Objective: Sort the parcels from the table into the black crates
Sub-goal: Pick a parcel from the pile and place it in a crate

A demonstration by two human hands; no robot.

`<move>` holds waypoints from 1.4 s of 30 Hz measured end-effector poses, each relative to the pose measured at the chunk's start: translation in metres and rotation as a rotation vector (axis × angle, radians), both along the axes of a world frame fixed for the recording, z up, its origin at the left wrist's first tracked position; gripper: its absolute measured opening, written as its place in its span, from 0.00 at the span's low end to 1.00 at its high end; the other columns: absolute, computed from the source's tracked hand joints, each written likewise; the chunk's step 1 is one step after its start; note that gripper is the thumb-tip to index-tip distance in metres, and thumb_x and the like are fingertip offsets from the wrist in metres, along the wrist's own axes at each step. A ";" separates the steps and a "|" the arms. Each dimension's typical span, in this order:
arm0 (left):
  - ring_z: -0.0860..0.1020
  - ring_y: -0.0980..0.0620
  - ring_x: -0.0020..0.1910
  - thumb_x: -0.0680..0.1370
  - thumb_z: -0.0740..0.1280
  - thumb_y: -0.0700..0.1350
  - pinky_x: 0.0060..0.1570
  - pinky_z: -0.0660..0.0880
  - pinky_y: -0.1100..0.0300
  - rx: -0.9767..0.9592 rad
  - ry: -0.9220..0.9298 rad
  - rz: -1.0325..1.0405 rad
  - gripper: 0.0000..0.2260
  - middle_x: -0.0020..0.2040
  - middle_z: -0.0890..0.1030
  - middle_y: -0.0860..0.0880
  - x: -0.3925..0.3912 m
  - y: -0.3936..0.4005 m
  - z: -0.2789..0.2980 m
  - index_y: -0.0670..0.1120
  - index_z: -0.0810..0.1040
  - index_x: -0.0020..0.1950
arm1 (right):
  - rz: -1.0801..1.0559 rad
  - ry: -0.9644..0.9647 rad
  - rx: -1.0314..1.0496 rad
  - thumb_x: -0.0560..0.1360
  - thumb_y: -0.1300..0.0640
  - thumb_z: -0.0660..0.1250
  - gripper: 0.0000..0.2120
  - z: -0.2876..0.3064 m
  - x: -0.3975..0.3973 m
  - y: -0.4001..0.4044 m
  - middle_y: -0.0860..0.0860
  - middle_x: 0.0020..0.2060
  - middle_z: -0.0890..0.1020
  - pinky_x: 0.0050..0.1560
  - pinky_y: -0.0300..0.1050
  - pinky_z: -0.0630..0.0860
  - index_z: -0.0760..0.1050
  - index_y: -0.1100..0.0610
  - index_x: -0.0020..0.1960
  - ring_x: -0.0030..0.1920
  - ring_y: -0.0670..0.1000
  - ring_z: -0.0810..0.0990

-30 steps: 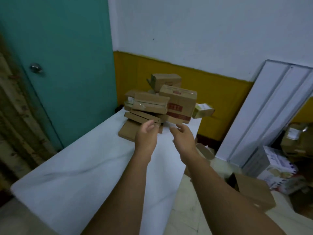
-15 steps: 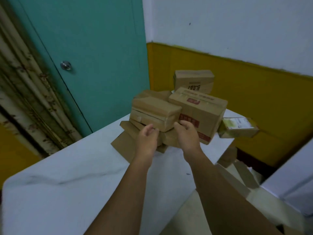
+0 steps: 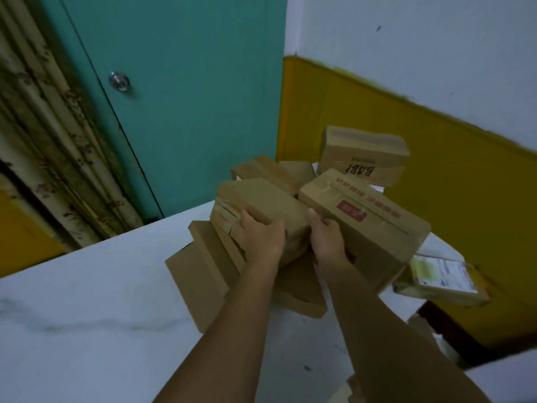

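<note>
My hands clamped on plain brown parcel (image 3: 261, 207) atop pile at far end of white table (image 3: 87, 315): left hand (image 3: 261, 239) gripping its near face, right hand (image 3: 327, 242) at its right end. Red-labelled parcel (image 3: 366, 225) touching right hand. Teal door (image 3: 180, 97) behind.

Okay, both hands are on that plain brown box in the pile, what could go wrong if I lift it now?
1. The plain box sits against the red-labelled box; your right hand is wedged between them, so lifting may drag that box along.
2. The small parcel with the white label overhangs the table edge and a nudge could tip it off.
3. The flat boxes underneath could slide as your left hand pulls.
</note>
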State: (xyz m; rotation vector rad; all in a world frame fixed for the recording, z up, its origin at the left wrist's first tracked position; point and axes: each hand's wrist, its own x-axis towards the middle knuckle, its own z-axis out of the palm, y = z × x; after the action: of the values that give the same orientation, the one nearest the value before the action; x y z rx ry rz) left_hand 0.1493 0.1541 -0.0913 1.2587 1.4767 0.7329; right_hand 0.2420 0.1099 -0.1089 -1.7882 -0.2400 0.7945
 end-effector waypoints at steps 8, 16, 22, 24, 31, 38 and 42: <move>0.63 0.43 0.73 0.75 0.65 0.53 0.71 0.65 0.42 -0.001 -0.030 0.062 0.38 0.77 0.61 0.48 0.004 0.018 -0.017 0.52 0.51 0.81 | 0.004 0.124 0.070 0.74 0.40 0.69 0.38 -0.013 0.006 0.021 0.56 0.70 0.70 0.68 0.58 0.70 0.61 0.55 0.77 0.68 0.59 0.71; 0.82 0.44 0.52 0.80 0.66 0.45 0.45 0.80 0.50 -0.039 -0.550 0.233 0.16 0.57 0.82 0.47 -0.047 -0.032 0.001 0.54 0.73 0.67 | 0.209 0.137 0.458 0.81 0.43 0.61 0.15 0.022 -0.003 -0.012 0.50 0.51 0.84 0.60 0.52 0.76 0.82 0.50 0.48 0.55 0.50 0.81; 0.79 0.58 0.58 0.81 0.65 0.48 0.52 0.78 0.64 0.370 -0.433 0.357 0.21 0.64 0.78 0.54 -0.076 -0.096 0.018 0.53 0.67 0.74 | 0.249 0.240 0.634 0.74 0.59 0.74 0.14 0.055 -0.023 -0.044 0.48 0.56 0.80 0.55 0.40 0.77 0.81 0.51 0.59 0.56 0.46 0.80; 0.75 0.56 0.64 0.82 0.63 0.51 0.63 0.75 0.56 0.385 -0.381 0.395 0.24 0.69 0.73 0.54 -0.087 -0.111 0.023 0.54 0.62 0.78 | 0.318 0.421 0.647 0.74 0.59 0.74 0.27 0.059 -0.027 -0.053 0.50 0.58 0.81 0.56 0.44 0.78 0.72 0.55 0.71 0.55 0.48 0.81; 0.78 0.55 0.63 0.79 0.54 0.69 0.59 0.77 0.57 0.316 -0.430 0.367 0.26 0.66 0.79 0.52 -0.116 -0.147 0.041 0.57 0.75 0.69 | 0.677 0.454 0.638 0.76 0.61 0.70 0.11 0.067 -0.085 -0.088 0.53 0.48 0.86 0.51 0.50 0.81 0.80 0.55 0.58 0.49 0.54 0.85; 0.84 0.50 0.53 0.82 0.64 0.48 0.49 0.78 0.56 0.303 -0.492 0.355 0.12 0.55 0.85 0.49 -0.170 -0.173 0.047 0.48 0.78 0.64 | 0.731 0.455 0.612 0.78 0.61 0.67 0.06 0.058 -0.136 -0.106 0.51 0.44 0.86 0.44 0.44 0.79 0.79 0.55 0.54 0.43 0.51 0.84; 0.83 0.48 0.53 0.81 0.64 0.44 0.49 0.79 0.53 0.360 -0.501 0.381 0.13 0.56 0.84 0.49 -0.201 -0.189 0.042 0.50 0.77 0.65 | 0.682 0.534 0.551 0.81 0.48 0.62 0.16 0.058 -0.165 -0.111 0.59 0.48 0.85 0.51 0.55 0.80 0.80 0.60 0.55 0.49 0.58 0.84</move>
State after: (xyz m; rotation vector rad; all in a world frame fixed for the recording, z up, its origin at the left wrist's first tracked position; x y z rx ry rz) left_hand -0.0515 -0.0353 -0.0497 0.9509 1.2019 1.5022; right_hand 0.0772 -0.0015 -0.0513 -0.9148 -0.6563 1.4840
